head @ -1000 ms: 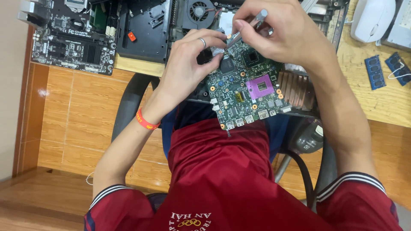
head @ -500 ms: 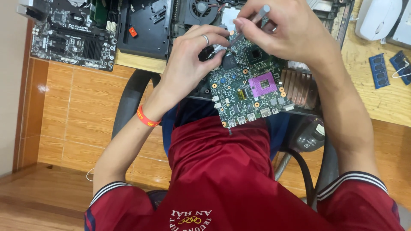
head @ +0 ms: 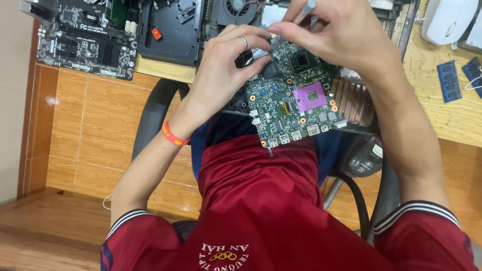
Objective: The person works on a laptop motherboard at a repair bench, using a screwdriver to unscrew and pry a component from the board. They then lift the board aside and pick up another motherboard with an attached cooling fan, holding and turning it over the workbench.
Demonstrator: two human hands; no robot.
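A green laptop circuit board with a purple processor socket and a copper heatsink lies over my lap at the desk edge. My left hand, with a ring and an orange wristband, pinches a small black and silver part at the board's upper left corner. My right hand is closed around a thin grey tool, whose tip points down at that same corner. The tool's tip is hidden between my fingers.
A black desktop motherboard lies at the far left of the wooden desk. A black laptop base with a fan sits behind the board. Memory sticks and a white mouse are at the right. A chair arm is below.
Both hands and the board sit slightly higher in the picture. The grip on the tool and the small part looks the same.
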